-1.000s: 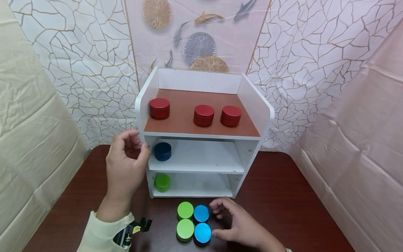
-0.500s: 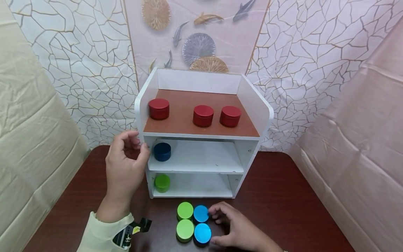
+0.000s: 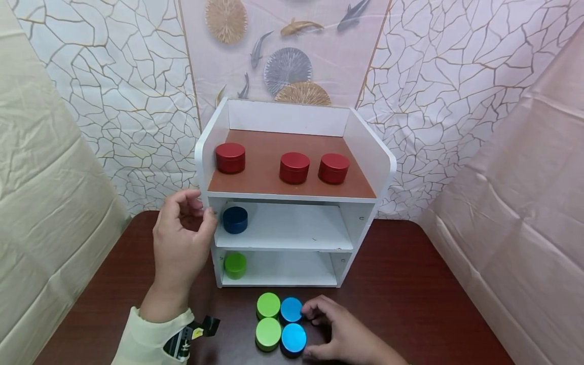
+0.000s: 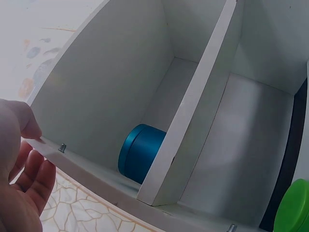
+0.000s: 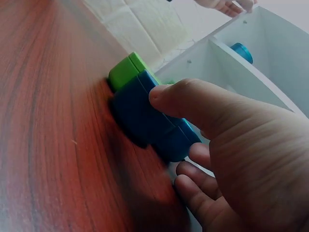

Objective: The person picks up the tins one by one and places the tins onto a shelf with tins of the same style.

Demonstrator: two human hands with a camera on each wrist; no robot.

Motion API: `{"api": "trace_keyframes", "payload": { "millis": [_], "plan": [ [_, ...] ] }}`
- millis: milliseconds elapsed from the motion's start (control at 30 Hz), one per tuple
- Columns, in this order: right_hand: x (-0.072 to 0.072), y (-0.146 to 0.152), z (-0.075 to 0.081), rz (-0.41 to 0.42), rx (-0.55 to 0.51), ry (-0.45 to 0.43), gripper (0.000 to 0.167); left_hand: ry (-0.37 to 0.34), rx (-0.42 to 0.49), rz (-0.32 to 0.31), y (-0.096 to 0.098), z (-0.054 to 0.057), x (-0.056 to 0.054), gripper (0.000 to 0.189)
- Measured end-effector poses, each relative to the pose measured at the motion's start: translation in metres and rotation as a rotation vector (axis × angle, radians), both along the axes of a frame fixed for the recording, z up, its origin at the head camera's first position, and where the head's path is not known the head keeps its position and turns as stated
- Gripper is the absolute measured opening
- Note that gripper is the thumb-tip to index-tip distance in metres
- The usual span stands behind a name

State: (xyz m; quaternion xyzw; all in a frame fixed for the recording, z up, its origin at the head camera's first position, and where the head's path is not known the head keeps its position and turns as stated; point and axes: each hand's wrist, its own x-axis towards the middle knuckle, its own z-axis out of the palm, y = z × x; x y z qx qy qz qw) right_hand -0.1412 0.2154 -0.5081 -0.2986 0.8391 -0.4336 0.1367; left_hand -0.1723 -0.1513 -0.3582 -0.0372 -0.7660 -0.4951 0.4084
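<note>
My left hand (image 3: 182, 243) is at the left side of a white shelf unit (image 3: 292, 199); in the left wrist view its thumb and fingers lie on either side of the panel's front edge, pinching it. My right hand (image 3: 347, 329) curves around the right side of two lidded blue tins, with its index fingertip right at the rear blue tin (image 3: 291, 309) and its thumb by the front blue tin (image 3: 293, 338). The right wrist view has the thumb overlapping a blue tin (image 5: 137, 106). Left of them stand two green tins, one rear green tin (image 3: 268, 305) and one front green tin (image 3: 268, 332).
The top shelf bears a left red tin (image 3: 230, 158), a middle red tin (image 3: 294, 168) and a right red tin (image 3: 334, 169). A dark blue tin (image 3: 235, 220) is on the middle shelf, a green tin (image 3: 235, 265) on the bottom one. All stands on a dark red-brown table (image 3: 410, 284).
My right hand has moved slightly forward and down beside the blue tins, its index finger now closer to the rear one. My left hand and the tins stay in place.
</note>
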Motion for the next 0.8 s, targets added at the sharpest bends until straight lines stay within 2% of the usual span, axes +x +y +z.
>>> {"api": "trace_keyframes", "payload": {
  "millis": [600,800],
  "plan": [
    [0.0039,-0.0055,-0.0039,-0.001,0.045,0.066,0.057,-0.002,-0.004,-0.001,0.0003,0.0006,-0.0001,0.043],
    [0.0069,-0.0081,-0.0042,-0.010,0.088,0.036,0.057,-0.002,-0.002,-0.004,0.0002,0.0001,-0.0001,0.044]
  ]
}}
